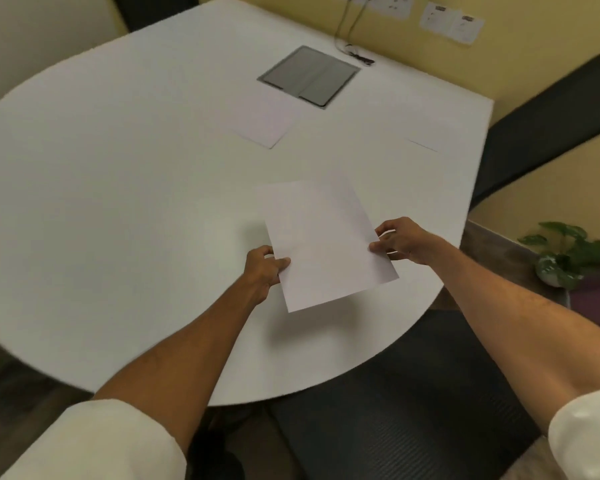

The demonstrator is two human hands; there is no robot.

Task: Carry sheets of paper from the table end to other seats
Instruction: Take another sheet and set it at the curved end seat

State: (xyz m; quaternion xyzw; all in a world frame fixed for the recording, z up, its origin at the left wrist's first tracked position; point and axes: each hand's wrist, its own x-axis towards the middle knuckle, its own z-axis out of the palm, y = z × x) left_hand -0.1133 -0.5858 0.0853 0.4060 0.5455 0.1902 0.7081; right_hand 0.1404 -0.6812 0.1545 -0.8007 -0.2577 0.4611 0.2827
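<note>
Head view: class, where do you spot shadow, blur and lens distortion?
Head view: the held sheet casts a soft shadow on the white table; the table's rim bows from wide-angle distortion; the wall notices are blurred; the lying sheet barely contrasts.

White sheet [326,247], white table [118,202], grey hatch [309,76], yellow wall [534,64].

A sheet of paper [326,244] is held above the near right part of the tabletop [118,202], the left hand [262,270] at its left edge and the right hand [400,240] at its right edge. Beyond it a second sheet [265,121] lies flat on the tabletop, just before a hatch [309,76] set into the surface. A third sheet [426,133] lies near the far right edge. A chair [413,410] stands under the near edge, a plant [568,252] on the floor to the right.
</note>
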